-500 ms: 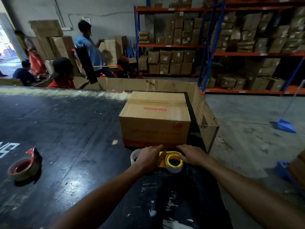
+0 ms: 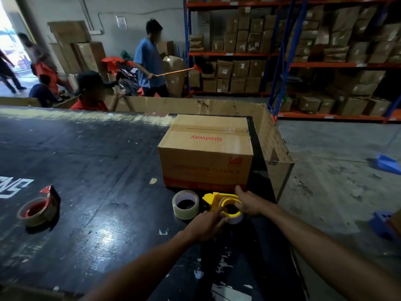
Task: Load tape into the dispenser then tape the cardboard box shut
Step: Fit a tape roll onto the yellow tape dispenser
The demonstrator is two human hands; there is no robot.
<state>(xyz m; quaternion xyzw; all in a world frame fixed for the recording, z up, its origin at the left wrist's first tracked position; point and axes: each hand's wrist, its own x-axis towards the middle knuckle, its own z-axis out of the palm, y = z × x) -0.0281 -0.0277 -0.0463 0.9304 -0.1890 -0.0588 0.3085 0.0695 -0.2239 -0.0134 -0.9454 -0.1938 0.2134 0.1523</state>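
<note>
A brown cardboard box (image 2: 206, 148) printed "Glodway" stands on the black table (image 2: 86, 170), its top flaps folded down. Just in front of it lies a yellow tape dispenser (image 2: 213, 199) with a pale tape roll (image 2: 235, 219) at its round end. My right hand (image 2: 249, 202) grips the dispenser's right side. My left hand (image 2: 205, 224) pinches the dispenser's near edge by the roll. A loose clear tape roll (image 2: 186, 204) lies flat just left of the dispenser.
A red tape dispenser with a roll (image 2: 38, 208) sits at the table's left. A cardboard wall (image 2: 275, 144) edges the table behind and right of the box. People work beyond the table; shelving with boxes (image 2: 325, 57) fills the right. A blue dustpan (image 2: 388, 164) lies on the floor.
My left hand has drawn back off the loose clear roll, which now shows fully, and onto the dispenser's near edge. The right hand has closed on the dispenser's right side.
</note>
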